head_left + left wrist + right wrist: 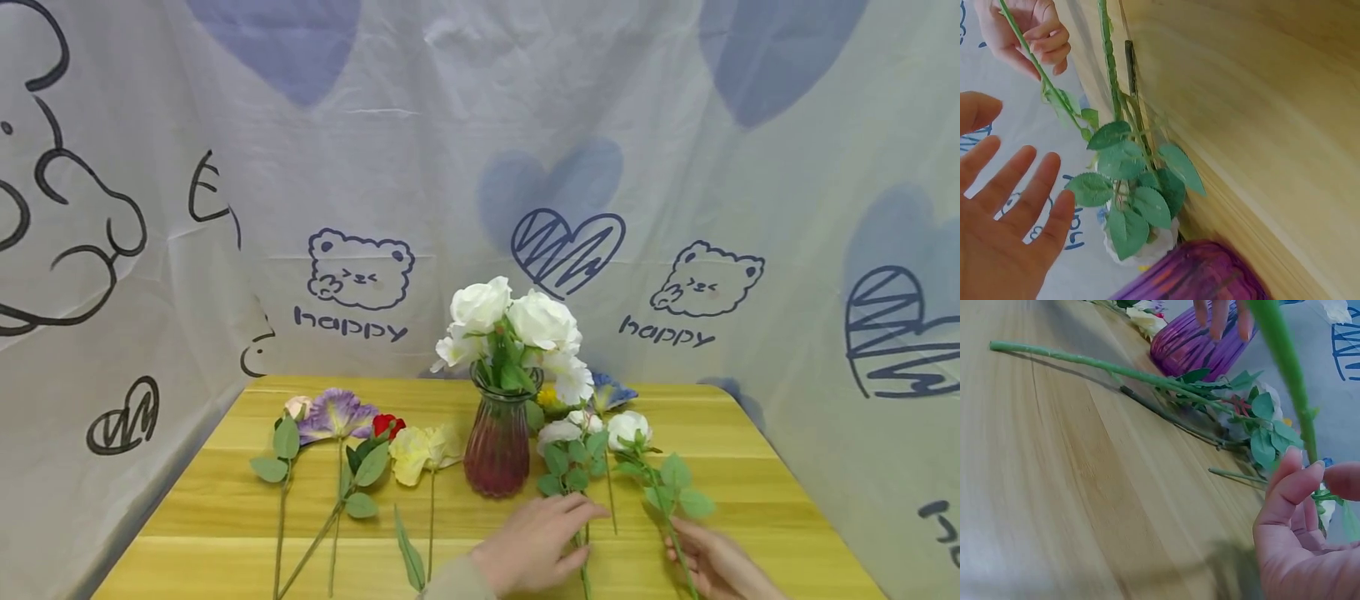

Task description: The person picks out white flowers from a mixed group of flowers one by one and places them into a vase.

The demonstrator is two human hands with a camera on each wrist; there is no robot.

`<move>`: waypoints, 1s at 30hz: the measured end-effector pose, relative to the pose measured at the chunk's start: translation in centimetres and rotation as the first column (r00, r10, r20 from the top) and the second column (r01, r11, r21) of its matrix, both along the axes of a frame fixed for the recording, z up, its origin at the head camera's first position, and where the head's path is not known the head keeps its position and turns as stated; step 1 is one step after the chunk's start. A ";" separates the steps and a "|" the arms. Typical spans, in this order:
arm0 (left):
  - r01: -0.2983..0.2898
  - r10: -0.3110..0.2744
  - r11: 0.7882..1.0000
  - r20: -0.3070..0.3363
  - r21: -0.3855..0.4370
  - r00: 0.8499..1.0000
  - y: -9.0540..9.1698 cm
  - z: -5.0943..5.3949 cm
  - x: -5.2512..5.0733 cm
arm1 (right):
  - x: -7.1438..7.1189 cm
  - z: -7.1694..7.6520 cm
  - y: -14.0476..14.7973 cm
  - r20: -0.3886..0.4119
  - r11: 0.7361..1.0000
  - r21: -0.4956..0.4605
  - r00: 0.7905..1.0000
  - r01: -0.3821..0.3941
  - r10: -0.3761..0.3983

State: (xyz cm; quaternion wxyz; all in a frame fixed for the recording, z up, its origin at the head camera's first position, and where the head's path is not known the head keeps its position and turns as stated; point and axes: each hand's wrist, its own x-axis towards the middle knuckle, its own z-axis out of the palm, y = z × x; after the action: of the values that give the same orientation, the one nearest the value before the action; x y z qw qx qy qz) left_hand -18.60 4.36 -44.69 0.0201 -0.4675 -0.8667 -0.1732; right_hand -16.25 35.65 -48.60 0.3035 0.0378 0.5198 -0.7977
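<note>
My right hand pinches the green stem of a white rose between thumb and fingers, and in the right wrist view that stem rises past the fingertips. Over the stems right of the vase hovers my left hand, its fingers spread and holding nothing in the left wrist view. Beneath it lie leafy stems with pale blooms. The ribbed purple-pink glass vase stands upright in the middle, with several white flowers in its mouth.
Left of the vase lie a purple flower, a red rose, a yellow flower and a pale pink rose. Behind the right-hand stems are a blue flower and a small yellow bloom. Printed cloth surrounds the wooden table.
</note>
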 end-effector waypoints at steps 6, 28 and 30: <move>-0.016 0.024 0.988 0.048 -0.151 0.999 0.9 -0.4 0.2 | 0.0 0.1 -0.5 0.005 0.994 0.106 1.000 0.026 -0.027; 0.067 -0.028 0.971 0.171 -0.227 0.985 2.3 -2.2 0.3 | 0.1 2.3 -0.9 -0.033 0.971 0.216 0.994 0.107 -0.102; 0.076 -0.031 0.969 0.188 -0.236 0.982 2.4 -2.2 0.3 | 0.1 2.7 -1.0 -0.055 0.966 0.228 0.992 0.119 -0.110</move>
State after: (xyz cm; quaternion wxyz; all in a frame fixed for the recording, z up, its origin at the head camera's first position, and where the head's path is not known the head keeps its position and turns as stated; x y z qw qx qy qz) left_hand -18.25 6.74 -46.85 -0.1214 -0.4716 -0.8666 -0.1090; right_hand -16.12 34.63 -45.94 0.2394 0.0859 0.6122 -0.7487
